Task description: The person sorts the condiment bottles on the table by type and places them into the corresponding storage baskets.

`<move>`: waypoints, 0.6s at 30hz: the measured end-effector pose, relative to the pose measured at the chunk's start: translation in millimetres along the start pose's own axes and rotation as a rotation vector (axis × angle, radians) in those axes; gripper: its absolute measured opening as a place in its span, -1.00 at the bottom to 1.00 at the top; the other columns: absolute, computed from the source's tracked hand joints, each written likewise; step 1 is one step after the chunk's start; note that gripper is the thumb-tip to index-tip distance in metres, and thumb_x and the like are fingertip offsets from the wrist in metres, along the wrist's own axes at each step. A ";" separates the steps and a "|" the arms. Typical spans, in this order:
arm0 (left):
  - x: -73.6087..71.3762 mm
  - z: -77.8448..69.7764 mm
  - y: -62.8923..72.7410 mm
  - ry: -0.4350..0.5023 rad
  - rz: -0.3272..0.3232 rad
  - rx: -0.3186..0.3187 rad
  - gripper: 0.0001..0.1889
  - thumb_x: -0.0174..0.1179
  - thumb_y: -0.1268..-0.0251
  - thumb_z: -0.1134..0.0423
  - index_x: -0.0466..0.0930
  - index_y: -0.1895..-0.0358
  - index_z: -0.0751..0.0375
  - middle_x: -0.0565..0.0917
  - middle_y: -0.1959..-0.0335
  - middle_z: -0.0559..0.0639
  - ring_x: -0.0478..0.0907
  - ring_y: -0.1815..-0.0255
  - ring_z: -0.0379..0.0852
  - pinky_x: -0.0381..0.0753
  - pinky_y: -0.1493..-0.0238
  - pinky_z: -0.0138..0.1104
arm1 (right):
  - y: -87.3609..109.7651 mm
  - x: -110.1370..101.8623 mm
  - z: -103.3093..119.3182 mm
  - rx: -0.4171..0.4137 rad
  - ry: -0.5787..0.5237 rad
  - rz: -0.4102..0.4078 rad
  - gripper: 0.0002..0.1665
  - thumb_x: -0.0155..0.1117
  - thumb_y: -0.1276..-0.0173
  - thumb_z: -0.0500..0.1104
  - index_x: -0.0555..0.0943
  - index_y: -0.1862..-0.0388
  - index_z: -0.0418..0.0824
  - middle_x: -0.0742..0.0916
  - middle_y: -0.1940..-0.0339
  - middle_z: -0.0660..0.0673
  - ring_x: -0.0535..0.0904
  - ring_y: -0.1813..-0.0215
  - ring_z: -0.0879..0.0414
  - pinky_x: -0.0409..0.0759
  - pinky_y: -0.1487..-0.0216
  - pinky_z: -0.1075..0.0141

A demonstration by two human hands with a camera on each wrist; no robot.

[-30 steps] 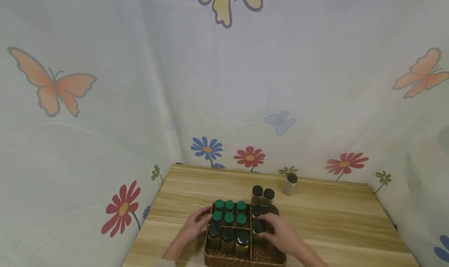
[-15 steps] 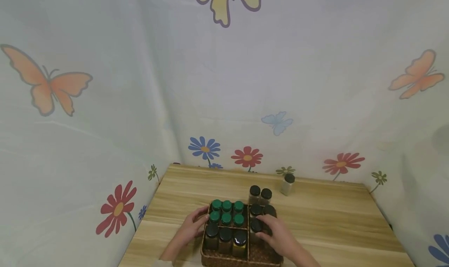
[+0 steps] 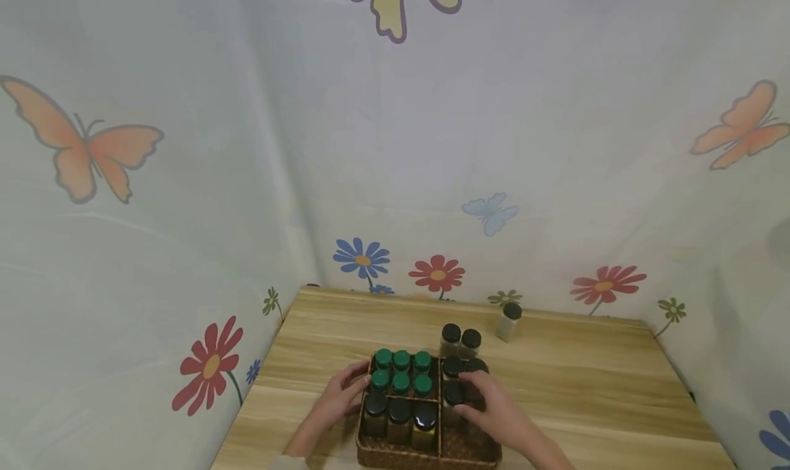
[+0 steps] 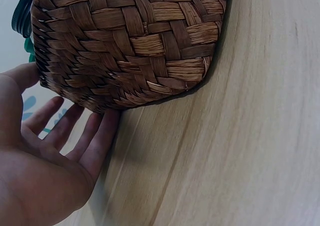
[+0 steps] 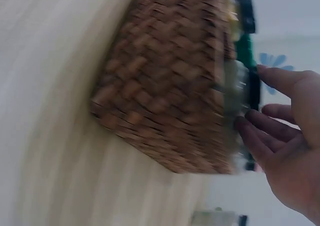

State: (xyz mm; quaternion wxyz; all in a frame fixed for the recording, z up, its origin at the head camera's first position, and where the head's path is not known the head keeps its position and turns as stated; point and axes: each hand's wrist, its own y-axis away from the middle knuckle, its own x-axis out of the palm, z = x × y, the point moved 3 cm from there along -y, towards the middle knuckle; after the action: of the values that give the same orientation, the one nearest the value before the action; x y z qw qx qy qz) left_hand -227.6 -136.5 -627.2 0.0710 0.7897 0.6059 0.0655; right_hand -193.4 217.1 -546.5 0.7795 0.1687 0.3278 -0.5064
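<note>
A brown woven divided basket (image 3: 395, 456) stands on the wooden table. Its back left compartment holds several green-lidded jars (image 3: 401, 382), and several black-lidded jars (image 3: 399, 411) fill the front left one. My left hand (image 3: 336, 399) rests against the basket's left side; in the left wrist view its fingers (image 4: 92, 141) are extended along the woven wall. In the right compartment my right hand (image 3: 496, 409) pinches a black-lidded spice jar (image 3: 453, 393) between thumb and fingers. Two more black lids (image 3: 452, 368) sit behind it, partly covered by the hand.
Two black-lidded jars (image 3: 451, 337) stand close together just behind the basket. A third jar (image 3: 509, 322) with pale contents is farther back on the right. A printed cloth wall (image 3: 382, 147) encloses the table (image 3: 586, 381) at the back and sides.
The head view shifts slightly. Both hands keep about the same places at the basket, and the jars stay where they were.
</note>
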 end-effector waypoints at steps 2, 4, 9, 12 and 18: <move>0.0 -0.4 0.5 -0.005 -0.001 0.003 -0.30 0.19 -0.64 -0.04 0.28 -0.61 0.31 0.31 -0.58 0.41 0.44 -0.47 0.31 0.73 -0.17 0.09 | 1.7 -10.6 4.6 0.006 -0.059 0.019 -0.41 0.45 -0.50 -0.01 0.59 -0.33 -0.33 0.71 -0.17 -0.22 0.69 -0.10 -0.12 0.73 -0.07 -0.05; -0.5 -0.6 0.7 -0.008 -0.006 0.001 -0.31 0.19 -0.64 -0.03 0.28 -0.60 0.30 0.31 -0.58 0.41 0.46 -0.45 0.29 0.74 -0.15 0.08 | 2.2 -23.3 9.7 -0.009 -0.110 0.003 -0.45 0.43 -0.52 -0.06 0.59 -0.32 -0.37 0.72 -0.16 -0.28 0.70 -0.09 -0.16 0.72 -0.09 -0.09; -1.9 0.7 0.5 -0.007 -0.016 0.011 -0.31 0.21 -0.63 -0.02 0.30 -0.60 0.30 0.32 -0.57 0.41 0.51 -0.41 0.27 0.75 -0.13 0.07 | -1.1 -62.2 12.6 -0.082 -0.064 -0.192 -0.49 0.49 -0.46 -0.13 0.65 -0.27 -0.38 0.79 -0.10 -0.24 0.71 -0.11 -0.19 0.72 -0.12 -0.13; -1.3 1.1 0.8 -0.010 -0.008 0.018 -0.31 0.20 -0.63 -0.03 0.29 -0.60 0.30 0.31 -0.58 0.41 0.49 -0.43 0.28 0.74 -0.14 0.08 | -5.7 -86.2 2.3 -0.073 0.024 -0.315 -0.50 0.50 -0.44 -0.15 0.65 -0.26 -0.36 0.80 -0.09 -0.23 0.71 -0.13 -0.20 0.69 -0.15 -0.19; 2.7 -0.4 1.5 -0.012 0.005 0.021 -0.30 0.19 -0.64 -0.05 0.28 -0.61 0.30 0.31 -0.58 0.41 0.45 -0.46 0.32 0.73 -0.16 0.11 | -21.7 -115.6 -26.7 -0.052 0.225 -0.380 -0.41 0.46 -0.49 -0.13 0.58 -0.34 -0.44 0.73 -0.21 -0.41 0.66 -0.21 -0.34 0.66 -0.18 -0.26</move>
State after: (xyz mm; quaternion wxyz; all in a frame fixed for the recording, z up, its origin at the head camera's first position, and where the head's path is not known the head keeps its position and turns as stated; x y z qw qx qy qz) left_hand -225.6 -134.2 -626.5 0.0661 0.7922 0.6042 0.0545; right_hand -253.5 302.2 -485.6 0.6326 0.1391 0.4516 -0.6137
